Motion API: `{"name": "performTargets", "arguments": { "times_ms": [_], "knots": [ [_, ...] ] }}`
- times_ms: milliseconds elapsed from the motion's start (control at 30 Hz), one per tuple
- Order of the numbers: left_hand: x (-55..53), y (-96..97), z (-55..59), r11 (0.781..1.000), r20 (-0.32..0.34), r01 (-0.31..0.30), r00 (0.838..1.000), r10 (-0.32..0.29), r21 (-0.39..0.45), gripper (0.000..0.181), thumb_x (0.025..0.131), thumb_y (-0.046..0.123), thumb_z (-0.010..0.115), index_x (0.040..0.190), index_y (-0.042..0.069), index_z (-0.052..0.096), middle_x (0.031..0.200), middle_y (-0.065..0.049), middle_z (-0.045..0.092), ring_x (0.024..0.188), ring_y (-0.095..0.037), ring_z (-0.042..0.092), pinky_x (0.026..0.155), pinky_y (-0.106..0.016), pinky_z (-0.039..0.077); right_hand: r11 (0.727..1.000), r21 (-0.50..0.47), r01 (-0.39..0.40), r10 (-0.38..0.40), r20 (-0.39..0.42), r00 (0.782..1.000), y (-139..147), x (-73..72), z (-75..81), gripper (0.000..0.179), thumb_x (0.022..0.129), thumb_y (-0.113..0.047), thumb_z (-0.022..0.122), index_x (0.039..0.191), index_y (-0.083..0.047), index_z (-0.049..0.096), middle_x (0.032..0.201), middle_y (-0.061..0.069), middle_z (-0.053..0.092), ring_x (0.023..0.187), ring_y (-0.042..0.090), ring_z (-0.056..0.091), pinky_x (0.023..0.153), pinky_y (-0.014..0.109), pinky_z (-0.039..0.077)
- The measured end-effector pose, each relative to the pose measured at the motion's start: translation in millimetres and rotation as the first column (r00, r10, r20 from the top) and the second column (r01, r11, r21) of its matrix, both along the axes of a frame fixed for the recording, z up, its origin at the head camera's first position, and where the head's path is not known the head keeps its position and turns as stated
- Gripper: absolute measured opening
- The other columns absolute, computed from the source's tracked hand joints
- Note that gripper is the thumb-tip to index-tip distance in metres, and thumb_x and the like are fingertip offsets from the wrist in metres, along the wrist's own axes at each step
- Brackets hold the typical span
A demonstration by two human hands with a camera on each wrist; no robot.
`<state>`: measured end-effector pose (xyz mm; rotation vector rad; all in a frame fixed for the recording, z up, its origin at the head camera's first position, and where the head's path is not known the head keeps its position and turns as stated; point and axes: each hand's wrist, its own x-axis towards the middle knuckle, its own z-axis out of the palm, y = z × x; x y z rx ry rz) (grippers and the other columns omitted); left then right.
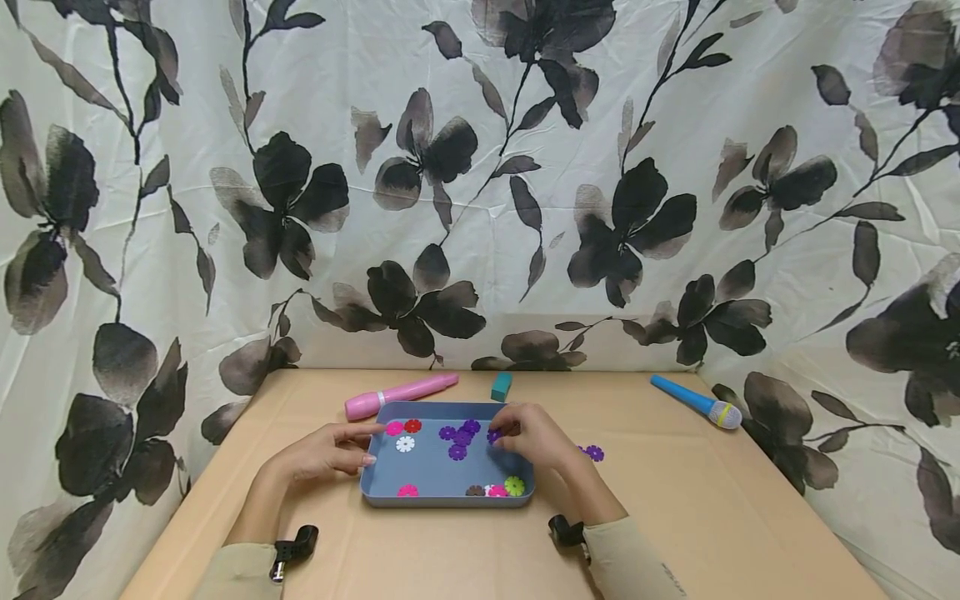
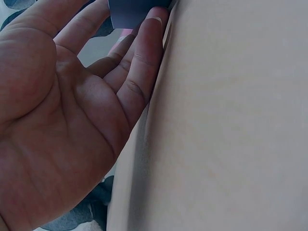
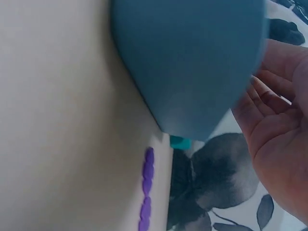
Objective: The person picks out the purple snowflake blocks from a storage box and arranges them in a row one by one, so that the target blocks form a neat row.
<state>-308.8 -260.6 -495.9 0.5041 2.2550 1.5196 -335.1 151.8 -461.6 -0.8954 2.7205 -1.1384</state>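
Right hand (image 1: pixel 531 435): fingers apparently pinch purple disc (image 1: pixel 492 436); likely light, stiff; hold by edge. Left hand (image 1: pixel 322 452): fingers spread, touching tray (image 1: pixel 447 502).

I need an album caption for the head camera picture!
Left hand touches the tray, right hand pinches a purple flower.

Your tray (image 1: pixel 423 471) reads blue-grey. Flower-shaped pieces (image 1: pixel 457 452) in it: mostly purple, plus white, red, hot pink, brown and lime green. Purple pieces (image 1: pixel 595 453) also on your tan counter (image 1: pixel 465 554). Stick (image 1: pixel 408 393): pink, pale ring. Block (image 1: pixel 501 387): teal. Microphone (image 1: pixel 694 402): blue handle, greyish head banded yellow. Your sleeves (image 1: pixel 240 571): beige. Backdrop cloth (image 1: pixel 517 275): white, black and grey-brown floral print.
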Motion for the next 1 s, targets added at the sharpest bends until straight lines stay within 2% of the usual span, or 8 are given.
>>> {"name": "performTargets", "arguments": {
  "times_ms": [167, 400, 600, 800, 1000],
  "knots": [
    [-0.4, 1.5, -0.2, 1.0, 0.004, 0.003, 1.0, -0.004, 0.012, 0.069, 0.094, 0.017, 0.078, 0.154, 0.001, 0.047, 0.121, -0.023, 0.058, 0.081, -0.021, 0.061, 0.076, -0.029, 0.057, 0.999, -0.037, 0.011, -0.012, -0.028, 1.0, 13, -0.5, 5.0, 0.02, 0.09, 0.001, 0.077, 0.109, -0.005, 0.079, 0.105, 0.003, 0.072, 0.091, 0.014, 0.066, 0.081, 0.025, 0.058],
    [-0.2, 2.5, 1.0, 1.0, 0.009, 0.009, 1.0, -0.009, 0.029, 0.069, 0.095, 0.015, 0.078, 0.154, -0.001, 0.046, 0.118, -0.021, 0.058, 0.081, -0.02, 0.061, 0.076, -0.028, 0.058, 0.993, -0.092, 0.068, -0.071, -0.028, 0.997, 39, -3.5, 9.2, 0.017, 0.09, -0.003, 0.08, 0.106, -0.007, 0.079, 0.105, 0.002, 0.071, 0.089, 0.016, 0.066, 0.078, 0.025, 0.058],
    [1.9, 3.0, 3.0, 0.999, 0.009, 0.013, 1.0, -0.013, 0.038, 0.069, 0.095, 0.015, 0.077, 0.154, -0.002, 0.045, 0.123, -0.027, 0.057, 0.082, -0.02, 0.062, 0.077, -0.028, 0.058, 0.986, -0.115, 0.124, -0.125, 0.0, 0.992, 64, -6.9, 16.0, 0.019, 0.091, -0.003, 0.078, 0.109, -0.009, 0.079, 0.104, 0.002, 0.074, 0.09, 0.016, 0.068, 0.08, 0.027, 0.059],
    [1.4, 1.8, 1.4, 0.999, 0.013, 0.006, 1.0, -0.006, 0.033, 0.07, 0.094, 0.015, 0.078, 0.154, -0.002, 0.045, 0.125, -0.028, 0.057, 0.082, -0.02, 0.062, 0.076, -0.028, 0.058, 0.977, -0.113, 0.181, -0.177, 0.043, 0.983, 87, -9.7, 19.2, 0.019, 0.092, -0.006, 0.078, 0.11, -0.013, 0.078, 0.108, 0.003, 0.075, 0.094, 0.018, 0.071, 0.081, 0.033, 0.06],
    [0.8, 1.0, 0.2, 1.0, 0.011, 0.002, 1.0, -0.002, 0.03, 0.069, 0.094, 0.016, 0.078, 0.154, 0.0, 0.046, 0.127, -0.028, 0.057, 0.083, -0.02, 0.063, 0.077, -0.029, 0.058, 0.972, -0.095, 0.215, -0.207, 0.084, 0.975, 106, -11.2, 20.3, 0.021, 0.091, -0.004, 0.077, 0.11, -0.012, 0.078, 0.109, 0.006, 0.075, 0.094, 0.02, 0.072, 0.081, 0.035, 0.061]
  ]
}}
